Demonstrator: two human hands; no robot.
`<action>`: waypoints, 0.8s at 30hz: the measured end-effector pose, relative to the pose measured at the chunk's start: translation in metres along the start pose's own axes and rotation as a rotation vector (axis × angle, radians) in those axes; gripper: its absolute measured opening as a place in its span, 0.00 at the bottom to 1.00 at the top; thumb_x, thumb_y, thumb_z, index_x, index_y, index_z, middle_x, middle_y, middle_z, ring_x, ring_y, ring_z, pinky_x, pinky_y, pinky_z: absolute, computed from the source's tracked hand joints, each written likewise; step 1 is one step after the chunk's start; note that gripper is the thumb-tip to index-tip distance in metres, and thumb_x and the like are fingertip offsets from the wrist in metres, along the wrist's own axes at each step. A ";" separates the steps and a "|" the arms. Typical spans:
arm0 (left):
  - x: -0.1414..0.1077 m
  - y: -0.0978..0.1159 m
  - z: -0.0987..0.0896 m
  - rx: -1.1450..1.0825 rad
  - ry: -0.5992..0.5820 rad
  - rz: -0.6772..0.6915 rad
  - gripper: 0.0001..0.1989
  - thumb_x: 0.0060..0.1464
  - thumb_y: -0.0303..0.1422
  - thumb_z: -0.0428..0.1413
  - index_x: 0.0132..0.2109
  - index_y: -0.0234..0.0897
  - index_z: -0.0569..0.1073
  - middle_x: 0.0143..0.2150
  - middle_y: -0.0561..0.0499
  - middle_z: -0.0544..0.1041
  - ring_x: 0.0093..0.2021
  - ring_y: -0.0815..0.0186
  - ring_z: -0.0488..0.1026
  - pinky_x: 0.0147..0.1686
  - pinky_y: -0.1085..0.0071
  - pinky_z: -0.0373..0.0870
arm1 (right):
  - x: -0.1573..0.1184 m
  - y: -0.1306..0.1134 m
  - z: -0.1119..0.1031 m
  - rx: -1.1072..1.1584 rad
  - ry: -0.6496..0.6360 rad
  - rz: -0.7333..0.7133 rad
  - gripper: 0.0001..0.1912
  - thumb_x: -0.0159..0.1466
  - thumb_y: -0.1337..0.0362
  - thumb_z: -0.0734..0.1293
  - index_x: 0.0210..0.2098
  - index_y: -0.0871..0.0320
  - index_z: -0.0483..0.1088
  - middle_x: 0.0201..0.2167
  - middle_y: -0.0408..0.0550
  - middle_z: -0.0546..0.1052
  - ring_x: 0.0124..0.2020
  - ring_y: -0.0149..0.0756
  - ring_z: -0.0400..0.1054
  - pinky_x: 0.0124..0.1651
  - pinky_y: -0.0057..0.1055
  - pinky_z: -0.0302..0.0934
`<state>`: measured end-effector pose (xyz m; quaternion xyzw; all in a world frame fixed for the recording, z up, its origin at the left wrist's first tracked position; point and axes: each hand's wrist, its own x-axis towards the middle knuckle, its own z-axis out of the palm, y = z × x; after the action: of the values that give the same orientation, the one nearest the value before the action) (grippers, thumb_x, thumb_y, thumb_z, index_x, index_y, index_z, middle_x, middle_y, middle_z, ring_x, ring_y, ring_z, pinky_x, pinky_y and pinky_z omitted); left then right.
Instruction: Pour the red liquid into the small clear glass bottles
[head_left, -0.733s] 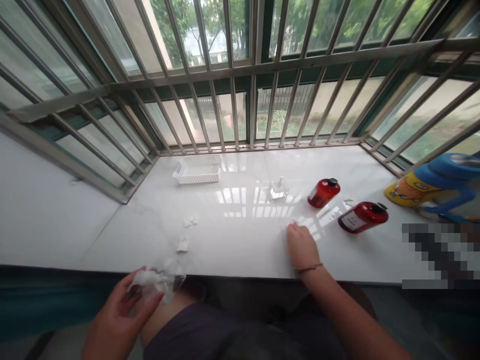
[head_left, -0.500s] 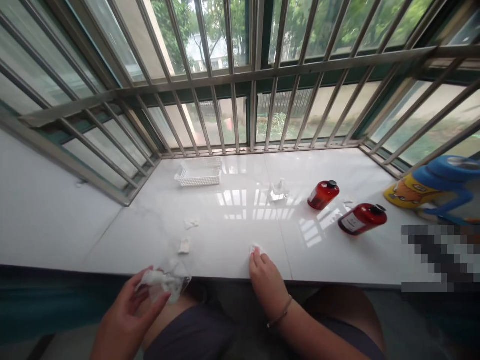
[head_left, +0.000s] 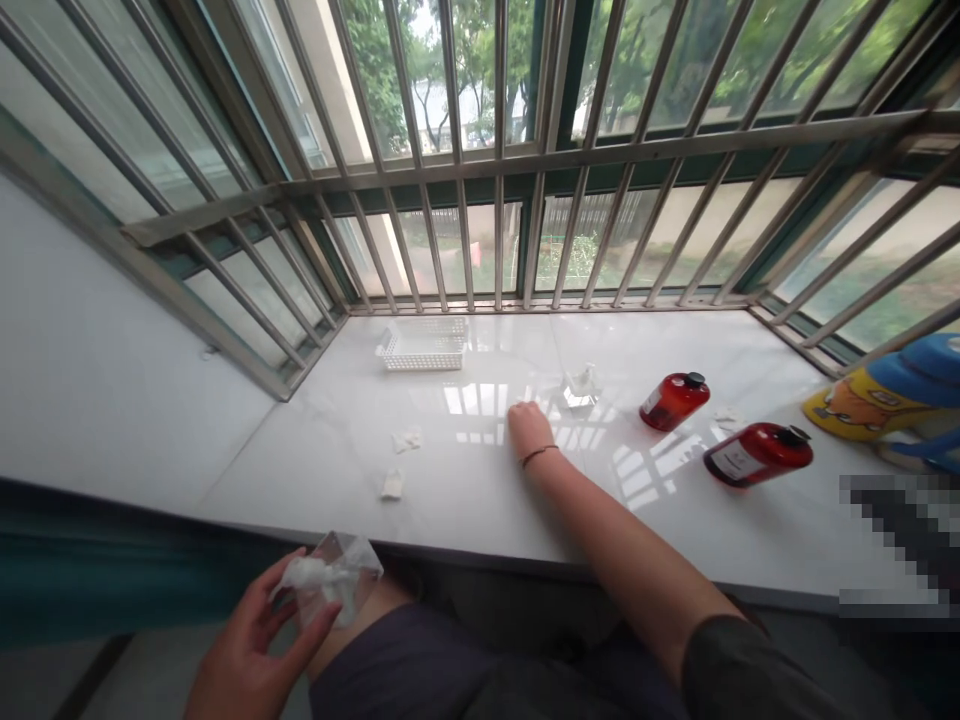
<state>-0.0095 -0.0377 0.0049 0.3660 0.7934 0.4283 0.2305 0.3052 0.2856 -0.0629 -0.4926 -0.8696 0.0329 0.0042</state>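
Here, the clear packet [head_left: 334, 582] with white stuff inside is just off the counter's [head_left: 465, 500] near edge, pinched between the thumb and fingers of the left hand [head_left: 262, 625]. Two white scraps [head_left: 392, 485] lie beyond it. Further right, the right hand [head_left: 531, 430] rests on the counter, knuckles bunched; I can't tell whether it grips anything. The white basket [head_left: 424, 358] sits near the window bars, and two red bottles [head_left: 675, 402] stand to the right.

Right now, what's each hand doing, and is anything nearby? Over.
Left hand holding clear wrapper with white material. Right hand at white counter, grip hidden. White scraps between hands; two red bottles off to the right.
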 end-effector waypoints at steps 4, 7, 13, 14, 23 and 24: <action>0.003 -0.013 -0.007 -0.026 0.023 -0.052 0.47 0.32 0.53 0.78 0.60 0.43 0.78 0.54 0.44 0.87 0.49 0.43 0.87 0.45 0.59 0.88 | -0.035 -0.084 0.019 0.085 -0.035 -0.368 0.15 0.75 0.60 0.70 0.57 0.59 0.75 0.58 0.53 0.79 0.55 0.43 0.76 0.56 0.45 0.75; 0.005 -0.016 -0.010 -0.033 0.027 -0.071 0.48 0.30 0.54 0.78 0.59 0.43 0.78 0.53 0.44 0.87 0.49 0.42 0.87 0.45 0.58 0.88 | -0.056 -0.108 0.029 0.138 -0.049 -0.557 0.11 0.75 0.65 0.68 0.55 0.58 0.77 0.56 0.53 0.81 0.54 0.37 0.75 0.55 0.32 0.74; 0.001 -0.015 -0.010 -0.038 0.071 -0.063 0.46 0.32 0.51 0.78 0.60 0.45 0.78 0.54 0.46 0.87 0.50 0.42 0.86 0.47 0.56 0.88 | 0.030 -0.065 -0.007 0.141 0.045 -0.366 0.16 0.74 0.57 0.72 0.56 0.60 0.75 0.54 0.53 0.79 0.51 0.43 0.78 0.54 0.46 0.76; 0.000 -0.014 -0.009 -0.042 0.065 -0.061 0.46 0.32 0.50 0.78 0.61 0.45 0.78 0.55 0.46 0.87 0.50 0.42 0.86 0.47 0.56 0.88 | 0.047 -0.061 -0.017 0.149 0.082 -0.320 0.18 0.74 0.56 0.72 0.58 0.59 0.74 0.57 0.53 0.78 0.53 0.44 0.77 0.55 0.47 0.75; 0.014 0.007 0.022 0.011 -0.012 -0.004 0.43 0.35 0.49 0.77 0.60 0.45 0.78 0.54 0.46 0.87 0.52 0.42 0.86 0.46 0.59 0.88 | 0.045 -0.086 -0.086 0.262 0.355 -0.410 0.23 0.79 0.59 0.63 0.69 0.61 0.66 0.69 0.62 0.72 0.61 0.46 0.70 0.61 0.41 0.68; 0.016 0.013 0.030 0.025 -0.021 0.008 0.43 0.36 0.50 0.77 0.60 0.45 0.79 0.52 0.46 0.88 0.51 0.42 0.86 0.47 0.59 0.87 | 0.027 -0.084 -0.095 0.275 0.392 -0.428 0.22 0.81 0.60 0.60 0.69 0.61 0.66 0.64 0.60 0.76 0.57 0.44 0.72 0.59 0.41 0.68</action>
<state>0.0061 -0.0052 -0.0003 0.3766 0.7946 0.4155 0.2325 0.2235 0.2705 0.0368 -0.2905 -0.9234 0.0531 0.2450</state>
